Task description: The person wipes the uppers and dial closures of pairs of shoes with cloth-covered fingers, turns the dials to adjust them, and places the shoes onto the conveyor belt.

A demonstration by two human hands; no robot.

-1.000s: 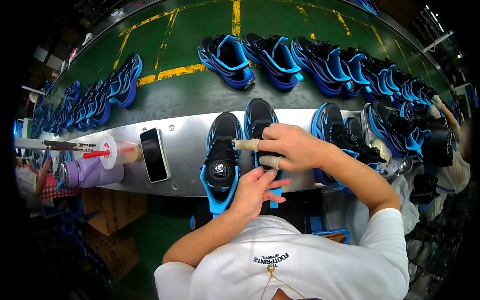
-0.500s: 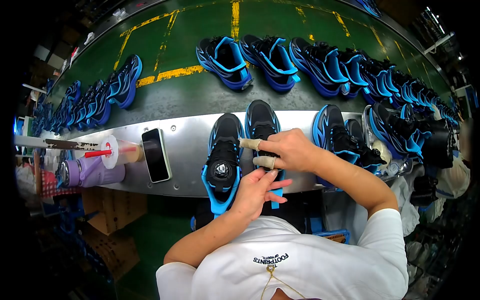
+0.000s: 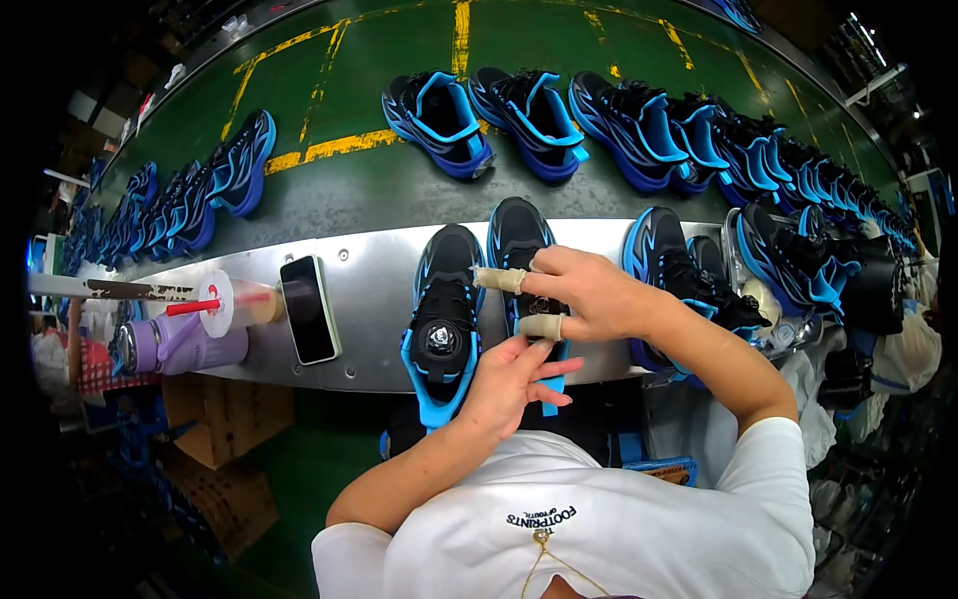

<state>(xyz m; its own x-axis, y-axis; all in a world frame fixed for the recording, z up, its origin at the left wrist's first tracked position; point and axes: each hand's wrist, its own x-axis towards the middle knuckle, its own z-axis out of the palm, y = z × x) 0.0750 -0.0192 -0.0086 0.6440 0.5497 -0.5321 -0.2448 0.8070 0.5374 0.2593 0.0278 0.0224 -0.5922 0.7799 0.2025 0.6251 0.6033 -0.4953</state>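
Note:
A black and blue shoe [image 3: 446, 265] with a round dial lies toe-away on the metal ledge. Beside it, to the right, is a matching shoe [image 3: 519, 225], its middle and heel partly covered by my hands. My left hand [image 3: 507, 384] is at the near part of this right shoe, thumb and index finger pinched, other fingers spread; what the pinch holds is hidden. Over the same shoe, my right hand [image 3: 589, 295] has two covered fingers extended and apart, one reaching toward the left shoe. Nothing shows between them.
Shoes [image 3: 439, 125] stand in rows on the green belt [image 3: 369, 40]. A phone [image 3: 310, 310], a cup with a red straw [image 3: 238, 302] and a purple bottle [image 3: 205, 344] are left. More shoes [image 3: 667, 285] and a clear container [image 3: 793, 334] lie right.
The shoes on the belt have shifted slightly left. My right hand's covered fingers have moved a little and are spread wider than half a second ago. My left hand is almost unchanged.

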